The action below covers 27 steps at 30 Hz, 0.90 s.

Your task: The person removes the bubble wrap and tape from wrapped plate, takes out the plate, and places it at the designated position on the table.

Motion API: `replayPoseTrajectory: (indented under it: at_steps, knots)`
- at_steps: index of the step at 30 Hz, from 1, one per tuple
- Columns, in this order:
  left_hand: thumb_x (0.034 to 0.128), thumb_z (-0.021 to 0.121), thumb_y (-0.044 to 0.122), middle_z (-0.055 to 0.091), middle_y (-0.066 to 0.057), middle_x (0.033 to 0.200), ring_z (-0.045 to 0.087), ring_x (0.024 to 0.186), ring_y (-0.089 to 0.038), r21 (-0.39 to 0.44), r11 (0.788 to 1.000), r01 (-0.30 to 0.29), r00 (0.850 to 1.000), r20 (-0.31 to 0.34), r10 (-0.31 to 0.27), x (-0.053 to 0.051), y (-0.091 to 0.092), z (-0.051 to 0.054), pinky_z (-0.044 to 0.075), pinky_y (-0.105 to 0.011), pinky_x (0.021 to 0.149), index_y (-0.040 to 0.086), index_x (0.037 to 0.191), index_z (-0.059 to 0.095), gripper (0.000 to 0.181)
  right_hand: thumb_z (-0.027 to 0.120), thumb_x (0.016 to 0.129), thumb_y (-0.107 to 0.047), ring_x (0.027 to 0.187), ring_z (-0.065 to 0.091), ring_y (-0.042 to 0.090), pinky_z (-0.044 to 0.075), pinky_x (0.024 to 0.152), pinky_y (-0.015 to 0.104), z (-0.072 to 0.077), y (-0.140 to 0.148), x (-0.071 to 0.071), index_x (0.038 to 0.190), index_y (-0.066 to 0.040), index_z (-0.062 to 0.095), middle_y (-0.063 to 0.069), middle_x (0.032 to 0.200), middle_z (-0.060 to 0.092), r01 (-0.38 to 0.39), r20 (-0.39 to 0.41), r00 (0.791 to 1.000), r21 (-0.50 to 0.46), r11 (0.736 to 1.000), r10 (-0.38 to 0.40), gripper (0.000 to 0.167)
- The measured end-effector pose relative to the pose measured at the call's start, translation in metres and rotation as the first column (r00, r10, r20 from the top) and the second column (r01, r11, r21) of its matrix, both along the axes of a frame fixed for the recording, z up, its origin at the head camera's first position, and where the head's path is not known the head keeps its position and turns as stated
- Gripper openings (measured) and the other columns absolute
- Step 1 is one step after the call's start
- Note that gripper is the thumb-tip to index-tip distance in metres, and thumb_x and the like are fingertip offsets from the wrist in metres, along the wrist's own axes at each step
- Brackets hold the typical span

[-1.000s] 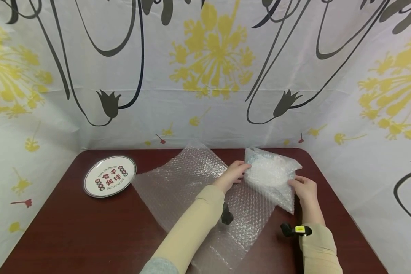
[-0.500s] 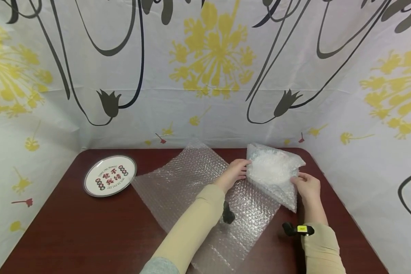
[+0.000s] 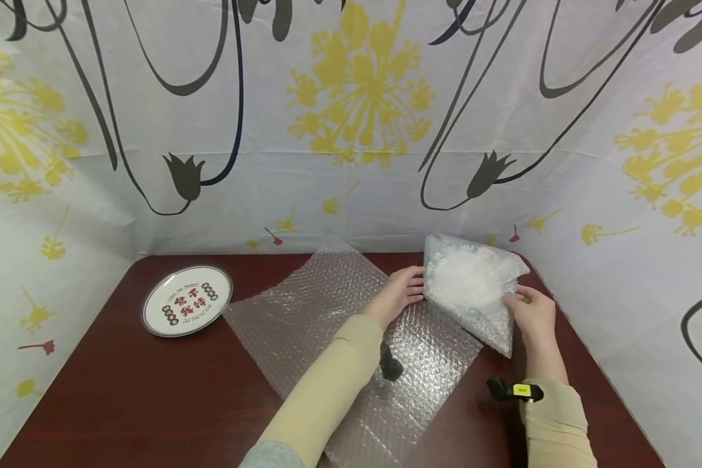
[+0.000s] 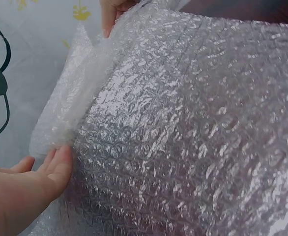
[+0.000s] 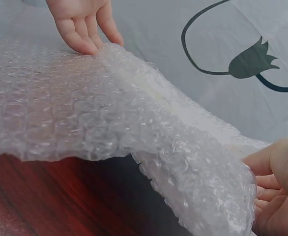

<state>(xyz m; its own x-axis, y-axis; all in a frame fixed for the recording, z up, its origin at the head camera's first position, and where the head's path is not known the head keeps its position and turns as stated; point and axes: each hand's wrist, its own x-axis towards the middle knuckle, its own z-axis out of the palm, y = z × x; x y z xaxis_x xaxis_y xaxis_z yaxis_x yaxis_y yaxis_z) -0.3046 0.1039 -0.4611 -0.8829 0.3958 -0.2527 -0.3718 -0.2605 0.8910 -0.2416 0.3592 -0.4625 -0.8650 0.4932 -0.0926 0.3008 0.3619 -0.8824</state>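
**Handling at the far right corner**

We worked at a dark red table point(image 3: 152, 403), with a bubble-wrap sheet point(image 3: 322, 305) spread across its middle. At the table's far right corner, overlapping the sheet, was the wrapped bundle point(image 3: 468, 279), between our two hands. A printed plate point(image 3: 187, 301) lay on the left, untouched. Our right hand point(image 3: 535, 315) pinched the bundle's right edge between thumb and fingers; our left hand point(image 3: 399, 294) touched the opposite edge with loosely extended fingers. We judged the step to be positioning the bundle; the next move seemed to call for a surer left-hand hold.
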Motion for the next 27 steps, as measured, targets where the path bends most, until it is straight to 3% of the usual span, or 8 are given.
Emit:
replayPoseTrajectory:
  at_steps: [4, 9, 17, 27]
  knots:
    - [0.0926, 0.055, 0.025, 0.056, -0.019, 0.121, 0.057, 0.107, -0.028, 0.039, 0.999, -0.029, 1.0, 0.006, 0.029, 0.0, 0.0, 0.003, 0.048, -0.04, 0.092, -0.001, 0.134, 0.052, 0.049, 0.061, 0.094, -0.019, 0.099, 0.054, 0.016, 0.045, 0.067, 0.015, 0.007, -0.001, 0.002, 0.139, 0.002, 0.046, 0.019, 0.125, 0.053, 0.007, -0.016, 1.0, -0.022, 1.0, -0.007, 0.052]
    - [0.0908, 0.058, 0.022, 0.059, -0.015, 0.107, 0.058, 0.09, -0.021, 0.079, 0.995, -0.06, 0.998, 0.02, 0.059, -0.001, 0.001, 0.005, 0.05, -0.035, 0.085, -0.004, 0.126, 0.056, 0.044, 0.062, 0.093, -0.017, 0.094, 0.055, 0.013, 0.045, 0.066, 0.013, 0.017, -0.005, 0.004, 0.138, 0.003, 0.047, 0.02, 0.124, 0.054, 0.014, -0.034, 0.999, -0.018, 1.0, -0.014, 0.051]
    - [0.0904, 0.059, 0.014, 0.057, -0.006, 0.082, 0.056, 0.071, -0.014, 0.132, 0.988, -0.079, 0.997, 0.015, 0.078, -0.003, 0.006, 0.004, 0.05, -0.025, 0.068, -0.004, 0.101, 0.061, 0.021, 0.061, 0.093, -0.018, 0.099, 0.054, 0.016, 0.045, 0.068, 0.015, 0.03, -0.007, 0.008, 0.139, 0.002, 0.046, 0.021, 0.127, 0.053, 0.003, -0.021, 1.0, -0.018, 1.0, -0.003, 0.053]
    - [0.0908, 0.061, 0.007, 0.059, -0.008, 0.087, 0.056, 0.074, -0.015, 0.075, 0.996, -0.057, 0.998, -0.015, 0.058, 0.003, 0.0, 0.003, 0.053, -0.028, 0.071, -0.009, 0.124, 0.056, 0.037, 0.06, 0.094, -0.026, 0.113, 0.049, 0.028, 0.046, 0.084, 0.034, 0.039, -0.01, 0.019, 0.142, 0.0, 0.042, 0.023, 0.131, 0.049, -0.059, -0.003, 0.998, 0.012, 0.998, 0.059, 0.058]
